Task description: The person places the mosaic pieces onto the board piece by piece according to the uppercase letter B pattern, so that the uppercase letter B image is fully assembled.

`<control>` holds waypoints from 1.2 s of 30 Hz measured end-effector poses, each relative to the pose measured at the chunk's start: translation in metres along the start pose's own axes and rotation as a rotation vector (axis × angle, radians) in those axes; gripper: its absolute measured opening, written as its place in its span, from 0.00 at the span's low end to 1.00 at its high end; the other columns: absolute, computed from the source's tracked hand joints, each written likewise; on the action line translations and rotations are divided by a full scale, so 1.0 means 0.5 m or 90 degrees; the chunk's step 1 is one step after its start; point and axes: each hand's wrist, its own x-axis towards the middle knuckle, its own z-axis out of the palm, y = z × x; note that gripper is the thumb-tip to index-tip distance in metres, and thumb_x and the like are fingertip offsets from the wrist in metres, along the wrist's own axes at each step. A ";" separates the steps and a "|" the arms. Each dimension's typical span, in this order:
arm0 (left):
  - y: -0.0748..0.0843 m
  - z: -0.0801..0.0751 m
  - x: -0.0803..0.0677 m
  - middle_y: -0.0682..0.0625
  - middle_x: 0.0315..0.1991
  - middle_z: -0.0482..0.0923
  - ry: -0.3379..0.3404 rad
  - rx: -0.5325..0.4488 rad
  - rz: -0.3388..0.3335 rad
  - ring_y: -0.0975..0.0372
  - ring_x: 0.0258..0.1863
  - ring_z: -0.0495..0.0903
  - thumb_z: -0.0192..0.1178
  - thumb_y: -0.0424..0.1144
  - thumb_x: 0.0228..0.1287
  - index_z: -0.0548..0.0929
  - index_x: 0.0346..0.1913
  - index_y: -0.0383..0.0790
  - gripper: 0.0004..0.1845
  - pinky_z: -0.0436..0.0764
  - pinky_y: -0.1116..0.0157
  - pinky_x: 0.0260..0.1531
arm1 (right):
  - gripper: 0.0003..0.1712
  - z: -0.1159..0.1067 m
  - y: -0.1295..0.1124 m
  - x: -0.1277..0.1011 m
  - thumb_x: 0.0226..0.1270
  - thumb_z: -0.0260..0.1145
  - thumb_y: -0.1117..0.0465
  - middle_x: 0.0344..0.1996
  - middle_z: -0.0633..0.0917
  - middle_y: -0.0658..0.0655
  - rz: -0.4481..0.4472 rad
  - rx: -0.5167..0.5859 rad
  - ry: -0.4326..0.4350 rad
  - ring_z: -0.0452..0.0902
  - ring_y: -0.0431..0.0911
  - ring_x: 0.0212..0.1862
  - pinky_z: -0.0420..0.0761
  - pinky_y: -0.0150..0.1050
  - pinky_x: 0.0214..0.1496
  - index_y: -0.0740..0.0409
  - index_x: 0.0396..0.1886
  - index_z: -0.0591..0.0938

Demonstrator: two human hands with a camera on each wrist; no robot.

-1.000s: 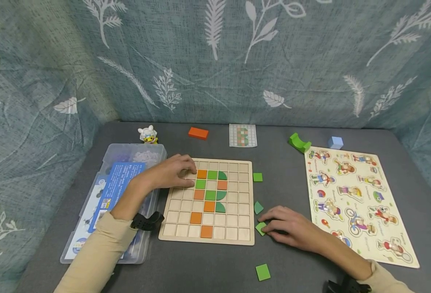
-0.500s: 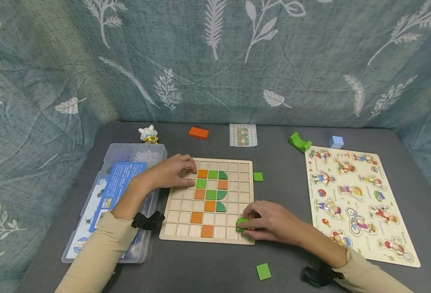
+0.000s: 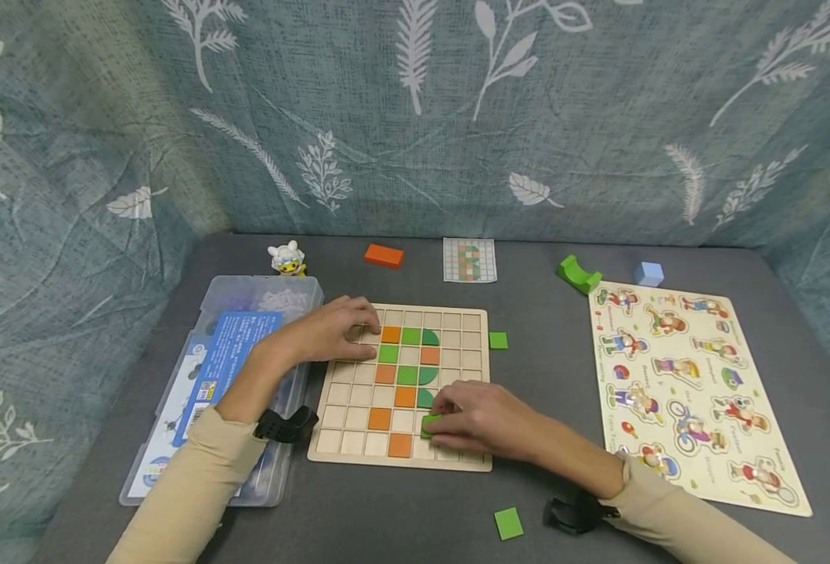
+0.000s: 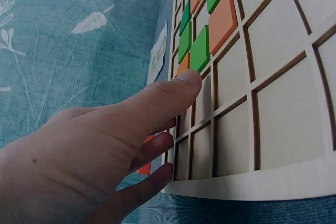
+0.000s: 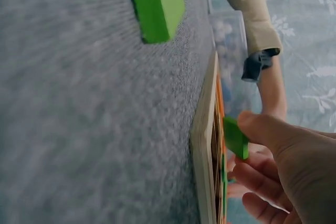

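A wooden grid board (image 3: 351, 443) lies on the table, with orange, green and dark green tiles in some cells. My right hand (image 3: 488, 419) is above its lower right part, pinching a green square tile (image 3: 429, 427) between thumb and fingers. In the right wrist view that tile (image 5: 236, 137) is tilted, just off the board's face. My left hand (image 3: 333, 329) rests at the board's upper left edge, fingers loosely bent and holding nothing. Its thumb (image 4: 181, 82) lies by a green tile (image 4: 200, 51) in the left wrist view.
Loose green squares lie right of the board (image 3: 499, 340) and in front (image 3: 508, 524). A plastic box (image 3: 267, 489) stands left. A picture puzzle board (image 3: 774, 439) lies right. Behind are a figurine (image 3: 287, 258), orange block (image 3: 384, 255), pattern card (image 3: 470, 261), green arch (image 3: 579, 275) and blue cube (image 3: 649, 273).
My right hand has picked up the green square tile from the table beside the board and carried it left over the lower part of the board. The left hand has stayed put.
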 end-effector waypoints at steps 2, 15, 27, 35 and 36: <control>0.001 0.000 0.000 0.48 0.52 0.77 0.003 0.001 0.000 0.54 0.51 0.72 0.68 0.46 0.60 0.83 0.46 0.41 0.16 0.74 0.53 0.53 | 0.06 0.003 -0.001 0.005 0.60 0.72 0.54 0.33 0.83 0.45 0.008 0.005 -0.007 0.73 0.34 0.32 0.76 0.27 0.34 0.46 0.36 0.89; -0.002 0.002 0.001 0.49 0.52 0.77 0.006 0.005 0.003 0.55 0.51 0.72 0.68 0.45 0.60 0.83 0.46 0.41 0.15 0.74 0.54 0.53 | 0.05 0.019 0.000 0.017 0.59 0.72 0.54 0.32 0.82 0.45 0.020 -0.038 0.001 0.74 0.35 0.31 0.76 0.28 0.33 0.45 0.35 0.89; -0.003 0.004 0.001 0.48 0.52 0.77 0.007 -0.001 0.003 0.54 0.52 0.72 0.68 0.45 0.60 0.83 0.47 0.41 0.15 0.74 0.53 0.54 | 0.09 -0.002 0.003 0.014 0.60 0.71 0.50 0.41 0.82 0.49 0.024 -0.076 -0.052 0.77 0.40 0.39 0.77 0.33 0.39 0.43 0.40 0.88; -0.003 0.002 0.000 0.47 0.51 0.77 0.008 0.003 0.021 0.53 0.51 0.72 0.68 0.44 0.60 0.83 0.46 0.40 0.15 0.74 0.52 0.52 | 0.23 -0.058 0.060 -0.051 0.57 0.73 0.53 0.50 0.82 0.55 0.217 0.003 -0.008 0.77 0.46 0.51 0.80 0.43 0.48 0.52 0.53 0.84; -0.004 0.002 0.000 0.47 0.51 0.77 0.008 0.003 0.021 0.53 0.50 0.72 0.67 0.44 0.60 0.83 0.46 0.40 0.15 0.74 0.52 0.52 | 0.24 -0.061 0.065 -0.062 0.57 0.74 0.53 0.50 0.81 0.55 0.237 0.008 -0.002 0.77 0.47 0.51 0.80 0.43 0.47 0.52 0.53 0.84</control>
